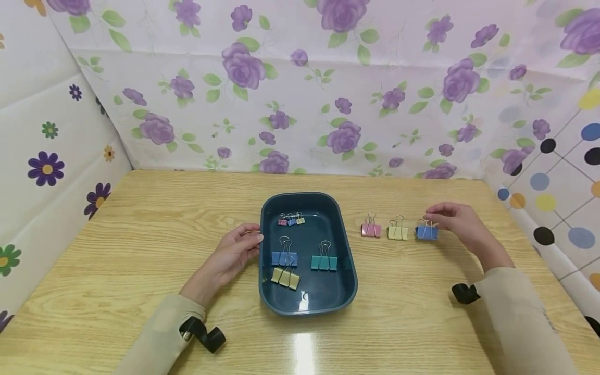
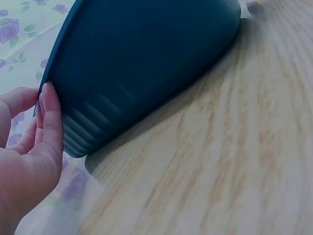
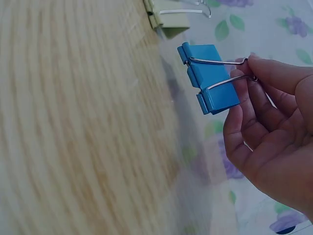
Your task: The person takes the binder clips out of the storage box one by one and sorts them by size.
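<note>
My left hand (image 1: 236, 249) pinches the left rim of a dark blue tray (image 1: 328, 291) between thumb and fingers, and the left wrist view shows this grip from outside the tray wall. At the right, my right hand (image 1: 457, 224) holds a blue binder clip (image 1: 427, 233) by its wire handles. The right wrist view shows the handles between thumb and fingertips. To its left stand a yellow binder clip (image 1: 398, 232) and a pink binder clip (image 1: 371, 230) in a row. Inside the tray lie a large blue clip (image 1: 279, 259), a gold clip (image 1: 286, 278) and a green clip (image 1: 324, 263).
Three small clips (image 1: 291, 221) sit side by side at the tray's far left. The wooden table (image 1: 164, 224) ends at a flower-print backdrop (image 1: 300, 104), with patterned sheets at both sides. Black wrist mounts (image 1: 206, 336) stick out from the sleeves.
</note>
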